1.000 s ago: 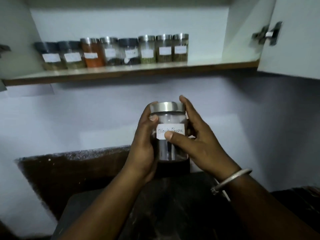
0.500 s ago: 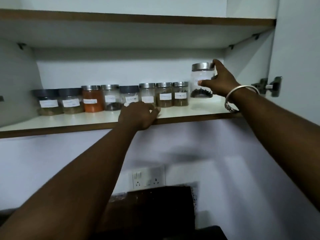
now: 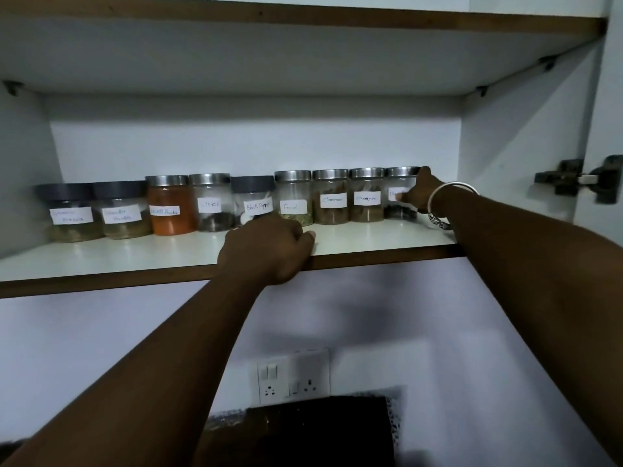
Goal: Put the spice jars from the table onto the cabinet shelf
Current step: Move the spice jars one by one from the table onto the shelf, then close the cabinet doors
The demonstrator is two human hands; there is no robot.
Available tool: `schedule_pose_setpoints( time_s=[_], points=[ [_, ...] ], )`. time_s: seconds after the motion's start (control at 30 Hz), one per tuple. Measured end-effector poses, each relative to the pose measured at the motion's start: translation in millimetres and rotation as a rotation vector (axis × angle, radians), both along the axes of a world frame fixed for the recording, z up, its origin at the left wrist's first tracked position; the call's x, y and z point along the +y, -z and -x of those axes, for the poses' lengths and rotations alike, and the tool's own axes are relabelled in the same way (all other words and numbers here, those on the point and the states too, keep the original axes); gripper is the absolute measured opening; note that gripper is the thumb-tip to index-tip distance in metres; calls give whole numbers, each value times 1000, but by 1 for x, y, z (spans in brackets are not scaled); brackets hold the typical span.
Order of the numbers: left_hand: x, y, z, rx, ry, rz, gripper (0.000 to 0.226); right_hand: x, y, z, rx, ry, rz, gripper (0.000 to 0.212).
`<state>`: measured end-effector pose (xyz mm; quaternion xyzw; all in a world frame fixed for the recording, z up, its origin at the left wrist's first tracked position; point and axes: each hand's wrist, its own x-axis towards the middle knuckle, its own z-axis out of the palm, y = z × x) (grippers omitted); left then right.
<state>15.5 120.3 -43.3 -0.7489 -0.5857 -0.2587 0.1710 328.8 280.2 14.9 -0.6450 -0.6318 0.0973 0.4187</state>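
A clear black pepper jar (image 3: 397, 193) with a silver lid stands on the white cabinet shelf (image 3: 371, 235), at the right end of a row of several labelled spice jars (image 3: 209, 202). My right hand (image 3: 419, 193) wraps the jar's right side, thumb on its label and fingers over the lid. The jar touches the cinnamon jar (image 3: 366, 195) to its left. My left hand (image 3: 266, 247) rests curled over the shelf's front edge, just in front of the fennel jar (image 3: 292, 197), holding no jar.
An upper shelf (image 3: 303, 55) roofs the compartment. The cabinet side wall (image 3: 519, 146) and open door hinge (image 3: 573, 178) are to the right. Below are a wall socket plate (image 3: 291, 375) and a dark counter backing (image 3: 320, 429).
My right hand lowered the black pepper jar from the air onto the shelf and slid it left against the row. My left hand stayed on the shelf edge.
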Motion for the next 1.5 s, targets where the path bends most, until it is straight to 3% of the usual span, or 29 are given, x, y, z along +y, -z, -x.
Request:
schedule_pose_setpoints(
  time_s=[0.17, 0.3, 0.4, 0.53, 0.63, 0.73, 0.83, 0.9, 0.97, 1.07, 1.17, 1.37, 1.5],
  points=[
    [5, 2, 0, 16, -16, -30, 53, -3, 1, -1, -7, -19, 21, 80],
    [4, 2, 2, -5, -14, -28, 49, -11, 1, 2, -41, 28, 122, 100],
    [2, 1, 1, -22, -5, -31, 47, -26, -3, -6, -198, 42, 239, 72],
    [-1, 1, 1, -32, -1, -39, 48, -49, -7, -5, -434, 28, 339, 53],
    [-7, -1, 1, -40, -2, -32, 43, -76, -5, 14, -464, -56, 334, 45],
    [-16, -2, -2, -60, 42, -24, 39, -116, 3, 51, -446, -214, 292, 64],
    [-39, 0, 1, -301, 241, 22, 36, -162, 22, 93, -513, -262, 119, 71],
    [-63, 4, 7, -552, 377, 41, 30, -193, 35, 115, -387, -254, -28, 71],
    [-91, 10, 15, -717, 456, -11, 30, -225, 49, 136, -137, -315, -162, 67],
    [-147, 25, 34, -787, 496, -183, 35, -276, 69, 176, 180, -535, -352, 51],
    [-211, 32, 60, -848, 503, -357, 42, -328, 85, 224, 400, -830, -458, 52],
    [-338, 23, 120, -715, 340, -560, 45, -423, 85, 323, 600, -1240, -476, 83],
    [-416, 19, 164, -521, 135, -743, 43, -477, 75, 384, 637, -1444, -416, 70]
  ],
)
